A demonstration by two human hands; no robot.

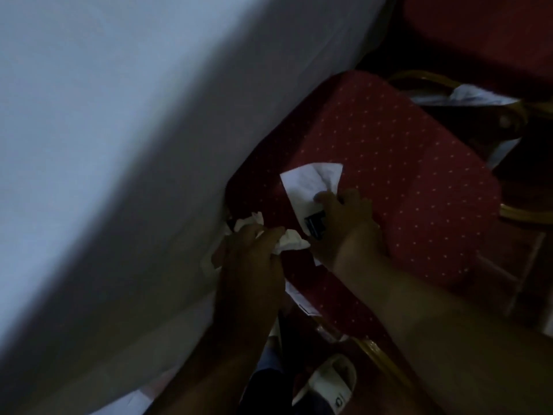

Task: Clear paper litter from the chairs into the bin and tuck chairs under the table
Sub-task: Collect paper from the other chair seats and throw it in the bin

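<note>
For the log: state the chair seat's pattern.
Red with small pale dots, on the chair seat; head view.

A red dotted chair seat [389, 163] carried one flat white paper [308, 181] near its front edge; a second red chair [478, 28] behind seemingly held a blurred crumpled sheet [466, 95].

I can't see under the white tablecloth [125, 151]; it hides the worktop and the red chair's [389, 163] front corner. My left hand [254, 253] covers most of the crumpled paper [291, 241]. Everything is dim and smeared.
</note>
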